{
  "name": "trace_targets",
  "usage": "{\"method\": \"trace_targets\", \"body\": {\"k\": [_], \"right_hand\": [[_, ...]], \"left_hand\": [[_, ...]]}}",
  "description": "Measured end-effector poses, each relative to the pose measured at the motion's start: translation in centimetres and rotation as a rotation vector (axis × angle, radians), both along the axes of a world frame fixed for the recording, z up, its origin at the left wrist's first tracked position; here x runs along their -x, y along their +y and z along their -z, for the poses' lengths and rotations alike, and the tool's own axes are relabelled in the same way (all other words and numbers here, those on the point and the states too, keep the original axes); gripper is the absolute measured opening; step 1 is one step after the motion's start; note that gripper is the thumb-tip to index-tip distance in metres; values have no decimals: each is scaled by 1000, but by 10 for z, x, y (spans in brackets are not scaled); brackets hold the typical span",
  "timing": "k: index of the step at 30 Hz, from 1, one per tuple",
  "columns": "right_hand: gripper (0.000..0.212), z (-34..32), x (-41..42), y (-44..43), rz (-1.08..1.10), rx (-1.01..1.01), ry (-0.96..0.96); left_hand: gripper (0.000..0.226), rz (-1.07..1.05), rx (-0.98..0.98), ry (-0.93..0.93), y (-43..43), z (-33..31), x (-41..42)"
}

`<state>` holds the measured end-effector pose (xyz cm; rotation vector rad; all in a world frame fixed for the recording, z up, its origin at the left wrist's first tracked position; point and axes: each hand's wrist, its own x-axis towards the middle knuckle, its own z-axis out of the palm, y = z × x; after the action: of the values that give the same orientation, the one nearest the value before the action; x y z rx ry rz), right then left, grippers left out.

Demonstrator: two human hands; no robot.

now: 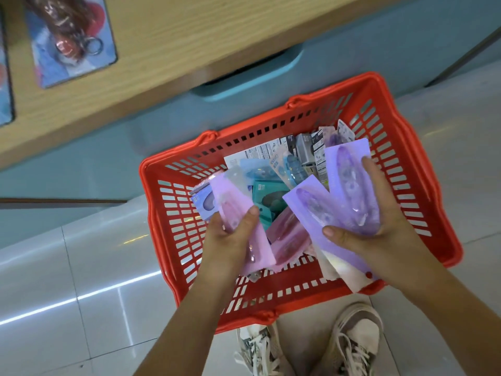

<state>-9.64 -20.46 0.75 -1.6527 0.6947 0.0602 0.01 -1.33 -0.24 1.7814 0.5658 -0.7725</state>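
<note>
left hand (233, 232) gripped a pink blister pack (235, 196) by its near end, thumb curled over the front, holding it above the left half of the red basket (271, 294). right hand (379, 221) held two purple blister packs (311, 204) fanned apart, thumb pressed across the lower one and fingers wrapped round the upper one, over the basket's right half. beneath them a second pink pack (287, 232), a teal box (268, 196) and other packaged goods lay heaped inside. the basket sat on the tiled floor (67, 267), just ahead of a pair of sneakers (352, 340), below a wooden shelf (162, 50)
</note>
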Motion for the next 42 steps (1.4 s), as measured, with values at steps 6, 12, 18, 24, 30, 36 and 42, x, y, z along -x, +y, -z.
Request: {"method": "trace_targets", "body": {"k": [6,12,18,24,30,36,42], "right_hand": [[91,-69,-17,9,86,-61,-80],[88,-205,-35,0,159,19,-210],[45,-376,-46,1,160,8,-307],[45,-556,-45,13,147,120,-440],[47,-699,-42,40,128,246,-579],[40,-794,-31,67,148,303,-738],[44,-844,-24,70,133,436,-827]], "left_hand": [[49,41,171,-102,-40,-87,9],[38,-16,410,-104,-62,-211,-15],[31,-47,634,-181,-69,-389,-27],[26,-18,719,-298,-59,-579,-29],[52,20,830,-546,-32,-722,-18],[56,75,1027,-632,-5,-818,-10],[92,131,1001,-762,7,-878,-11]]}}
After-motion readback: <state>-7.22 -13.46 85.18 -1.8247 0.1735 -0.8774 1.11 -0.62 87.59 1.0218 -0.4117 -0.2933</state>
